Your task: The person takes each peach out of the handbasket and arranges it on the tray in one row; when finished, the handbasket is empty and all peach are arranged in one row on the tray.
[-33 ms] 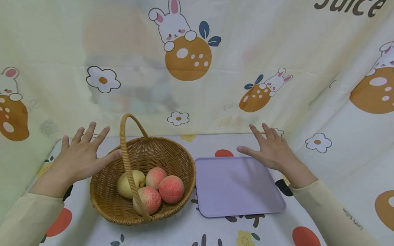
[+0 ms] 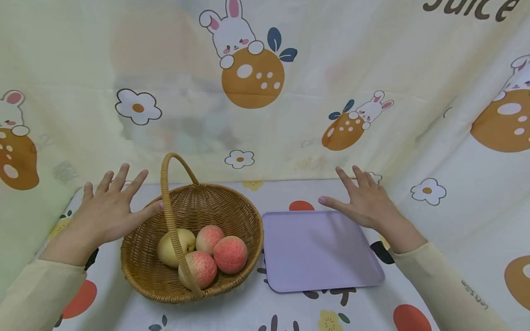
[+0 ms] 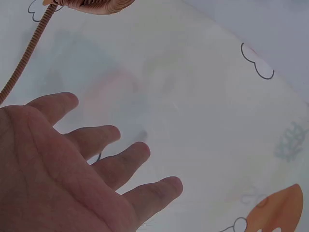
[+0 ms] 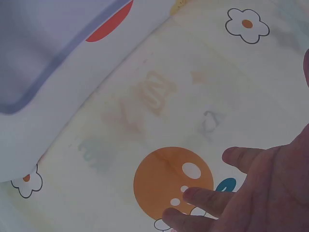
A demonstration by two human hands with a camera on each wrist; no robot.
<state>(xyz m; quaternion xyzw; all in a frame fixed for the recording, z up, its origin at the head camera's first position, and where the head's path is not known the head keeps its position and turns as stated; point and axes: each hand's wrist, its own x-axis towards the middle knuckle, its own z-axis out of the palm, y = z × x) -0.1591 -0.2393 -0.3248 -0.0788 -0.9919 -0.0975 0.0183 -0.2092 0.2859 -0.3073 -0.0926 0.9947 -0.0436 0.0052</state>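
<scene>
My left hand (image 2: 103, 214) is held with fingers spread at the left side of a brown wicker basket (image 2: 141, 276), its thumb overlapping the basket's handle (image 2: 167, 207) in the head view. Three pink peaches (image 2: 230, 254) and a pale yellow fruit (image 2: 167, 250) lie in the basket. Over the far right corner of a flat lilac tray (image 2: 319, 253) hovers my right hand (image 2: 368, 202), fingers apart and holding nothing. The left wrist view shows the left palm (image 3: 53, 179) with extended fingers and part of the handle. In the right wrist view, the tray's edge appears at upper left.
A patterned white cloth (image 2: 232, 315) covers the table. Behind it hangs a cream curtain (image 2: 290, 138) printed with rabbits, oranges and flowers, which continues along both sides. The basket stands left of the tray, their edges close together.
</scene>
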